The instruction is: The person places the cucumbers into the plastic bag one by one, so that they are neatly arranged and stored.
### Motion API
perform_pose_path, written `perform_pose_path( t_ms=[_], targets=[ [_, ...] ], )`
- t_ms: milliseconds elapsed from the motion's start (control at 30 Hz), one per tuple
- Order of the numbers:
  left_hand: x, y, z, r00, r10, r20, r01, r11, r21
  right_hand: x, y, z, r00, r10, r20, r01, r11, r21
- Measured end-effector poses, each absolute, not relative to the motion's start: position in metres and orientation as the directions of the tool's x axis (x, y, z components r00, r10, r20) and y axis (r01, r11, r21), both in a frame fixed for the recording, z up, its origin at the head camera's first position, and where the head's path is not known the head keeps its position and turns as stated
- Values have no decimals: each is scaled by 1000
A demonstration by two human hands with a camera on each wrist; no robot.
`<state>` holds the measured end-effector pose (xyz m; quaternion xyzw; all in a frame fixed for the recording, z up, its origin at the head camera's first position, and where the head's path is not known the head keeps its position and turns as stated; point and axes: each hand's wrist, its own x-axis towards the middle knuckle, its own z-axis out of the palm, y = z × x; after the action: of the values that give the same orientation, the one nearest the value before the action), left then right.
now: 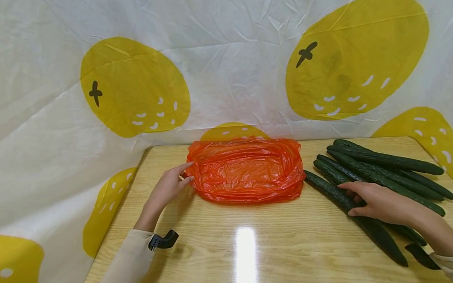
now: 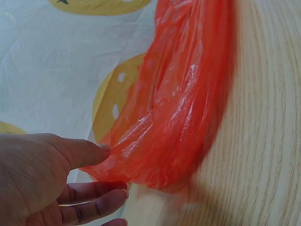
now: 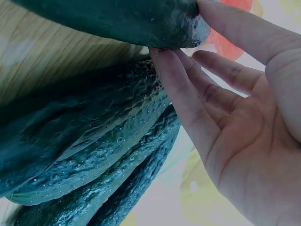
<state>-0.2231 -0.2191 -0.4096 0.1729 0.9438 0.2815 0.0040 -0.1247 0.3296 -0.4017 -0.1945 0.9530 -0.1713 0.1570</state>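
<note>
Since the right hand [image 1: 381,202] has its thumb and fingers on either side of the frontmost cucumber [image 1: 376,234], a light pinch by the look of it, I'd call this the pick-up step. That cucumber's on the wood-grain table [image 1: 201,248], far tip right by the red plastic bag [image 1: 246,170]. The left hand [image 1: 169,186] loosely holds the bag's left edge, thumb and fingers a bit apart. Next probably calls for a firmer squeeze, then lifting clear of the other cucumbers [image 1: 368,170].
</note>
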Motion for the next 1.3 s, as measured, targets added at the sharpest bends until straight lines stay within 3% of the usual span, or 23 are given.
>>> perform_pose_path(
  t_ms=[1300],
  targets=[
    [-222, -217, -407, -949, 312, 54, 291, 795, 531, -121, 333, -409, -859, -406, -312, -286, 886, -365]
  ],
)
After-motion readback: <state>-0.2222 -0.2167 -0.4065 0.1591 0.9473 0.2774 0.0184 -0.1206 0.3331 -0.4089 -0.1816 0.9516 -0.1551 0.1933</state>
